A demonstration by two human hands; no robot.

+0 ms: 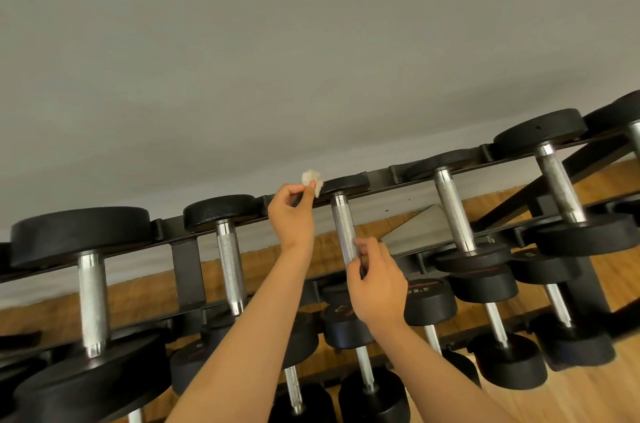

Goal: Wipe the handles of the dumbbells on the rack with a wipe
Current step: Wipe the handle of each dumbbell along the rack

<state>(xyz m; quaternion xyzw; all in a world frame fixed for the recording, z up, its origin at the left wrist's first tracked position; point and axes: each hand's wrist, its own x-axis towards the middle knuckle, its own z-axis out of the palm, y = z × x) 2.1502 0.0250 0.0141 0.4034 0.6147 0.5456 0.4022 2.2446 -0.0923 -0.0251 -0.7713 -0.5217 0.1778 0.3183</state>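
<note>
Two tiers of black dumbbells (79, 235) lie on a black rack (183, 260) before a grey wall (242, 76), over a wood floor (588, 398). Five knurled steel handles (91, 298) show on the upper tier. The left hand (291, 218) is raised between the second and third handles. Its thumb and forefinger pinch a small crumpled white wipe (311, 177) at rear-rail level, clear of every handle. The right hand (377, 284) has its fingers pinching the third handle (343, 228) near its front end. Just right of that hand, a lower-tier head (427, 298) reads "22.5". Other labels are illegible.
</note>
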